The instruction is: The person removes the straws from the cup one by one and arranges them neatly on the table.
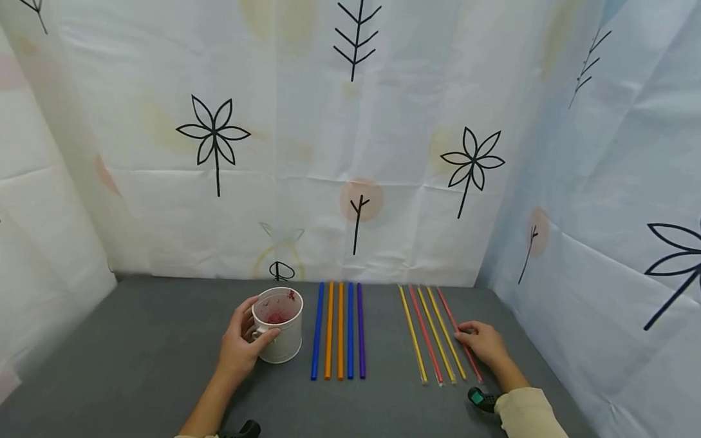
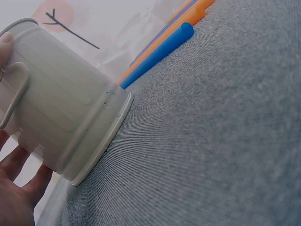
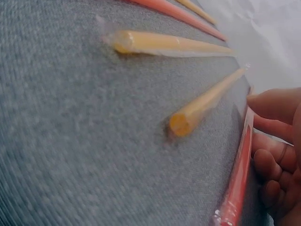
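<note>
At the centre-left of the table, my left hand [image 1: 239, 345] grips a white mug [image 1: 285, 340]. Its fingers go round the mug's far left side and the thumb lies along the front by the handle [image 2: 19, 89]. Reddish marks show inside the mug. To the right, my right hand [image 1: 486, 343] pinches the rightmost red straw [image 3: 242, 165] between thumb and index finger, the other fingers curled beside it. This straw has a clear wrapper and lies at the table surface. Beside it on the left is a wrapped yellow straw [image 3: 207, 101].
Several thicker straws lie parallel right of the mug, among them a blue straw [image 1: 317, 334], an orange straw [image 1: 340, 335] and a purple straw [image 1: 361, 335]. More wrapped yellow and red straws [image 1: 426, 337] lie left of my right hand. A patterned curtain [image 1: 306, 146] borders the grey table [image 1: 131, 366].
</note>
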Demonstrator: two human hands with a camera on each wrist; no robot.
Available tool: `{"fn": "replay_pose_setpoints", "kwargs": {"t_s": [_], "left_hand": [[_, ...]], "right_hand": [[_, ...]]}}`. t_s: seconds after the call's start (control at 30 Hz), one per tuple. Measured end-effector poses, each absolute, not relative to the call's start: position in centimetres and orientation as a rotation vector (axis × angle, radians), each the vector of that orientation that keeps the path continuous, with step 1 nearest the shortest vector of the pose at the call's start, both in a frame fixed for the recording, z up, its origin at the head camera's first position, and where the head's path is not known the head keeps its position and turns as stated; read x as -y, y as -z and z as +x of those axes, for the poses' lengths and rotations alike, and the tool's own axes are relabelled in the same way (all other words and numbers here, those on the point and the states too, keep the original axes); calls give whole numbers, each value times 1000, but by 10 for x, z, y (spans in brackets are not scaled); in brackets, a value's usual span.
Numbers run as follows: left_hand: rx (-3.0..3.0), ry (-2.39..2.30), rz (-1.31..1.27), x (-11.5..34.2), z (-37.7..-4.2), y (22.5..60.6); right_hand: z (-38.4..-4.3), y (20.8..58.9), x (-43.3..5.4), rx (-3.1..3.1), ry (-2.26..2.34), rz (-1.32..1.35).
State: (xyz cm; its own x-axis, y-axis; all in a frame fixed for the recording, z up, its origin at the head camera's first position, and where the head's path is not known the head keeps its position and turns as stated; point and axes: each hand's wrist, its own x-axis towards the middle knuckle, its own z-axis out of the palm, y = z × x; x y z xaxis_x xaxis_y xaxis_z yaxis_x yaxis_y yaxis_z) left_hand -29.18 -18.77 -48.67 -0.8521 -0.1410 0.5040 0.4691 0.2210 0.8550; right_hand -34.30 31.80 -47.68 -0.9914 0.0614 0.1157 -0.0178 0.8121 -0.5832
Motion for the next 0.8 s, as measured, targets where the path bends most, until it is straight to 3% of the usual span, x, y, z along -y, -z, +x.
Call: {"fn": "replay_pose_setpoints", "kwargs": {"t_s": [0.8], "left_hand": [[2012,1692,-302,186,-286,481]], "right_hand": [[-336,476,-319,2828,-1033,-44]]}}
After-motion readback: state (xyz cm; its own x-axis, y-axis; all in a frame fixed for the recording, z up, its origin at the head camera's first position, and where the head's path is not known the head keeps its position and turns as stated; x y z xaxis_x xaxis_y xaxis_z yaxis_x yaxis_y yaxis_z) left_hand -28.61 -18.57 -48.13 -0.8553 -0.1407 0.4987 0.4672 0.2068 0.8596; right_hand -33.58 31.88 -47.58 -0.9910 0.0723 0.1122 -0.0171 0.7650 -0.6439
